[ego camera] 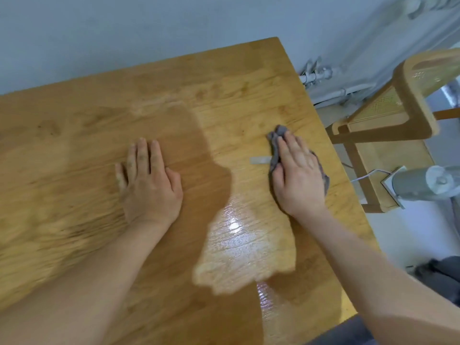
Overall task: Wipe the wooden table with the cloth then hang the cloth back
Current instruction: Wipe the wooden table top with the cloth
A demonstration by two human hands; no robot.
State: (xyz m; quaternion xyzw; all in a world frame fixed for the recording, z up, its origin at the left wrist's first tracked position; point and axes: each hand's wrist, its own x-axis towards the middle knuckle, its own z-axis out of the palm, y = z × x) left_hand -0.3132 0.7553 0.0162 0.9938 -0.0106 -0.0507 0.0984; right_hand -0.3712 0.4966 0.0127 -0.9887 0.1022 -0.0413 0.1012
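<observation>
The wooden table (224,78) fills most of the view, its surface shiny and partly wet-looking in the middle. My right hand (297,175) lies palm down on a crumpled grey cloth (275,143) near the table's right edge; the cloth shows past my fingertips and beside my palm. A short grey strip, seemingly the cloth's tag, sticks out to the left. My left hand (146,178) rests flat on the bare table, fingers spread, holding nothing, well left of the cloth.
A wooden chair with a cane back (388,113) stands just past the table's right edge. A grey fan or appliance (423,183) sits near it. White pipes (321,75) run along the wall behind. The table's far edge meets the pale wall.
</observation>
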